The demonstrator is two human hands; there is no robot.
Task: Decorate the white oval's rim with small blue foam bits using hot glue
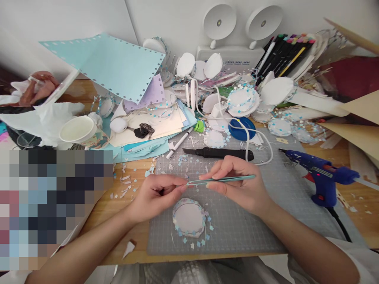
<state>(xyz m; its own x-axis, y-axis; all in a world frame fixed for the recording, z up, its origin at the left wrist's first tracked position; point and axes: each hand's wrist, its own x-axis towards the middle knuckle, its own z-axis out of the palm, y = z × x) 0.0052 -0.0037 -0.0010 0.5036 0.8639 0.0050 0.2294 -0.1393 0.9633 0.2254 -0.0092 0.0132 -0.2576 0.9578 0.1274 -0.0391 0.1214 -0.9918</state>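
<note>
My right hand [239, 185] pinches a pair of teal tweezers [220, 180] that lie level, tips pointing left. My left hand [158, 194] is closed in a pinch right at the tweezer tips; whatever sits between its fingertips is too small to make out. Both hands hover over a grey cutting mat [237, 225]. Just below them on the mat lies a white paper disc [188, 217] ringed with small blue flower cut-outs.
A black utility knife [217, 153] lies on the mat's far edge, with a white pen [179, 143] to its left. A blue glue gun [321, 173] stands at the right. Behind are heaps of paper discs, blue sheets [112, 65], markers [284, 51] and a paper cup [78, 130].
</note>
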